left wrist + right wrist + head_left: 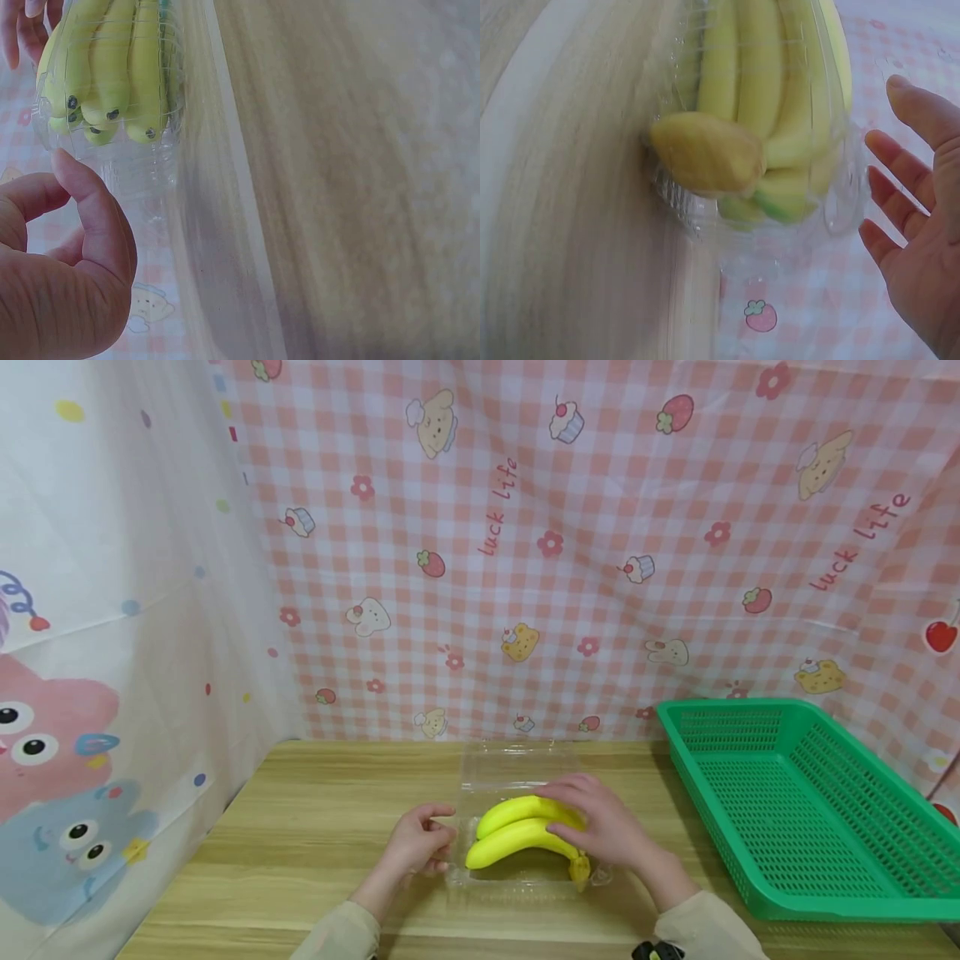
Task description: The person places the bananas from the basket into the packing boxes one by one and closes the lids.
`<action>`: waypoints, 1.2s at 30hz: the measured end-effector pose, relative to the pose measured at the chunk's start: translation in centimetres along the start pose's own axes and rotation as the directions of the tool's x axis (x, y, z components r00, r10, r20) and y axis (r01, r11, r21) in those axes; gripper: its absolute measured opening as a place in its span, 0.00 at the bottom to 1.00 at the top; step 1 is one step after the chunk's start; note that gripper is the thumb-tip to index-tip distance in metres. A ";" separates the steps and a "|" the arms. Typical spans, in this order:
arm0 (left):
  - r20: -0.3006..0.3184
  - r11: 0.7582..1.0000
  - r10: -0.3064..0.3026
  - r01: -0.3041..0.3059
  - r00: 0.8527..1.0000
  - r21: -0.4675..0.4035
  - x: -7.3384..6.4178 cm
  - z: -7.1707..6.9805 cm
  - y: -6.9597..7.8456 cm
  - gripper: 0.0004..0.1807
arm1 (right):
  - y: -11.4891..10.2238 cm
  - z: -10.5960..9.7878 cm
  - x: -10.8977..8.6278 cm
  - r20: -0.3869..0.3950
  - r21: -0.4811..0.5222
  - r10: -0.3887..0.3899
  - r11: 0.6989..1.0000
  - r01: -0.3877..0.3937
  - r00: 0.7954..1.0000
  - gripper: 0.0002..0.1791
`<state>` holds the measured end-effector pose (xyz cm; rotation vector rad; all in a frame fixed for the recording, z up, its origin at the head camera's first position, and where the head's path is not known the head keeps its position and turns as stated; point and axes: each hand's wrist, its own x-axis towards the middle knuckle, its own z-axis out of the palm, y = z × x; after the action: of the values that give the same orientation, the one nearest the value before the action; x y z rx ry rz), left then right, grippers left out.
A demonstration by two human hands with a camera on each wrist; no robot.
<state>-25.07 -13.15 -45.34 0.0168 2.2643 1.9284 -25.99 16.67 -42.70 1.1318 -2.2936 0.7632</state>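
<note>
A bunch of yellow bananas lies in a clear plastic clamshell box, its stem end toward the right. The box's transparent lid stands open at the back. My left hand is at the box's left side with its fingers loosely bent; in the left wrist view a fingertip comes close to the box corner, and I cannot tell if it touches. Over the right part of the bananas is my right hand. Its fingers are spread and hold nothing in the right wrist view.
A green plastic basket with perforated walls stands at the right of the wooden table. Behind the table hangs a pink checked cloth, and a white patterned cloth hangs at the left.
</note>
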 end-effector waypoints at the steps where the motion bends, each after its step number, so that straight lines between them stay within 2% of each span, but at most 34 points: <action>1: 0.000 1.000 -0.002 0.002 1.000 -0.001 0.0 0.0 0.0 0.25 | 0.1 -0.1 -0.1 -0.011 0.003 0.003 1.000 -0.003 1.000 0.26; 6: 0.004 1.000 -0.002 0.002 1.000 -0.002 0.1 0.0 0.0 0.25 | 0.4 -0.4 -0.4 -0.057 0.018 0.023 1.000 -0.022 0.998 0.26; 15: 0.008 1.000 0.009 -0.009 1.000 -0.011 0.0 0.0 0.2 0.26 | 1.2 -0.8 -1.2 -0.086 0.071 0.140 0.988 -0.134 0.986 0.26; 21: 0.009 1.000 0.015 -0.015 1.000 -0.011 0.0 0.0 0.3 0.26 | 1.6 -0.9 -1.7 -0.135 0.099 0.198 0.978 -0.185 0.971 0.25; 28: 0.004 1.000 0.003 -0.003 1.000 -0.012 -0.2 0.0 0.3 0.26 | 1.9 -1.0 -2.2 -0.122 0.145 0.302 0.948 -0.284 0.946 0.25; 36: -0.004 1.000 0.009 -0.009 1.000 -0.014 0.0 -0.1 0.0 0.25 | 2.4 -0.8 -2.5 -0.151 0.203 0.343 0.929 -0.311 0.927 0.24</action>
<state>-25.05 -13.20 -45.33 0.0213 2.2567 1.9507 -26.46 19.83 -44.29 0.7133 -2.3186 1.1662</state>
